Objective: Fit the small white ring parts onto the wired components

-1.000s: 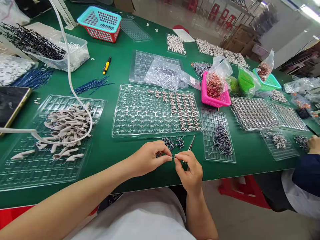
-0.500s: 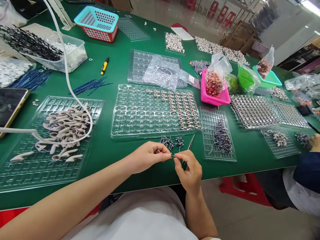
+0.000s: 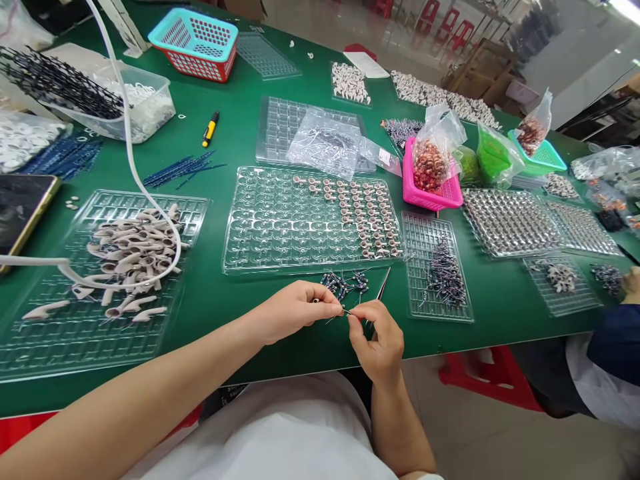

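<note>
Two hands (image 3: pixel 297 315) (image 3: pixel 379 339) tight on small part (image 3: pixel 347 312)

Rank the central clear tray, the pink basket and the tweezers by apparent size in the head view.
1. Central clear tray
2. Pink basket
3. Tweezers, partly hidden by the right hand

Near the far left corner of the green tabletop (image 3: pixel 240 117), a turquoise basket (image 3: pixel 197 32) sits nested in a red basket (image 3: pixel 200 67). A black-and-yellow pen-like tool (image 3: pixel 211 129) lies nearer, between that pair and a loose bundle of thin blue strips (image 3: pixel 180 168). Toward the left edge, a clear bin (image 3: pixel 150 120) carries a heap of black strips (image 3: pixel 55 80); a dark phone (image 3: pixel 23 207) with a gold rim lies right at that edge, and a white cord (image 3: pixel 33 261) curves in. Beyond the far edge stand red stools (image 3: pixel 463 35); another red stool (image 3: pixel 500 387) shows below the near edge.
</note>
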Action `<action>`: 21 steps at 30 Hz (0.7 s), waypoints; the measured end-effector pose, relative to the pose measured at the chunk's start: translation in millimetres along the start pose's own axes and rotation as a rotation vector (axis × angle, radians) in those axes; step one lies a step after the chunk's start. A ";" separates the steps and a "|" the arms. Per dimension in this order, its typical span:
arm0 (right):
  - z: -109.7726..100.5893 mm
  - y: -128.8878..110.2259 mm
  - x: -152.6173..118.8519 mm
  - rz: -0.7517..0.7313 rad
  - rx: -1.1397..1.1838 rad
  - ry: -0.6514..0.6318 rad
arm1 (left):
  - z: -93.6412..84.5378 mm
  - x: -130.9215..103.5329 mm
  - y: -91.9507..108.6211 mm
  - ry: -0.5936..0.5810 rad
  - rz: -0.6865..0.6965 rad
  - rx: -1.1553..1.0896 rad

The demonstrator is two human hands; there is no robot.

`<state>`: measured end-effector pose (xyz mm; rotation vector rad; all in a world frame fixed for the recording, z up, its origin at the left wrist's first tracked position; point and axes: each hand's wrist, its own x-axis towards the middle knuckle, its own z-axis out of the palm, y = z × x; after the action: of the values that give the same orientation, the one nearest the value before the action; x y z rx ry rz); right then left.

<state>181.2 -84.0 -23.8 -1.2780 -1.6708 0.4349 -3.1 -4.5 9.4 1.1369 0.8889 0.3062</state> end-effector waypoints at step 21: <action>-4.3 -1.7 -5.3 0.274 0.181 0.063 | 8.6 -9.3 5.6 0.130 0.166 0.250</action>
<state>183.9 -90.4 -23.0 -1.3737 -1.3751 0.6869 -1.3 -13.6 19.7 1.4396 0.9673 0.4172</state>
